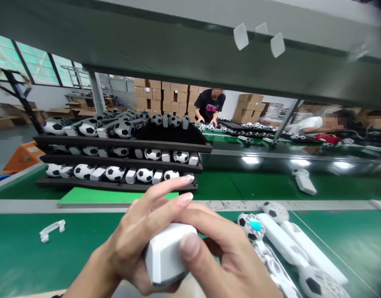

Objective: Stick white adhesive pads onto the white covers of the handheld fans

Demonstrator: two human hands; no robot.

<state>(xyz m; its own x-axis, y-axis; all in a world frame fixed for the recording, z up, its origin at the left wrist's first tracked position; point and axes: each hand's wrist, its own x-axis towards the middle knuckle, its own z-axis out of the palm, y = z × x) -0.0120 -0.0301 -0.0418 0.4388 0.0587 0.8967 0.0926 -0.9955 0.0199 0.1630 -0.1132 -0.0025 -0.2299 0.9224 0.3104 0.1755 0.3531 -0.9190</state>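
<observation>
A white plastic handle [167, 250] with bevelled edges points its blunt end toward me, close to my body. My left hand [137, 227] is wrapped around its left side, with two fingers stretched across above it. From the right, my right hand [223, 244] grips the same handle, its thumb pressed on the near face. The far part of the handle is hidden by my fingers. Right of my hands lie several white pieces with football-patterned round heads [275, 212]; one head carries a shiny blue disc [255, 224].
A small white bracket [52, 230] lies on the green bench at left. Stacked black trays [125, 142] hold football-patterned pieces behind a bright green board [100, 196]. Another piece [303, 181] lies on the belt. An overhead shelf [178, 45] spans above; co-workers [210, 105] stand beyond.
</observation>
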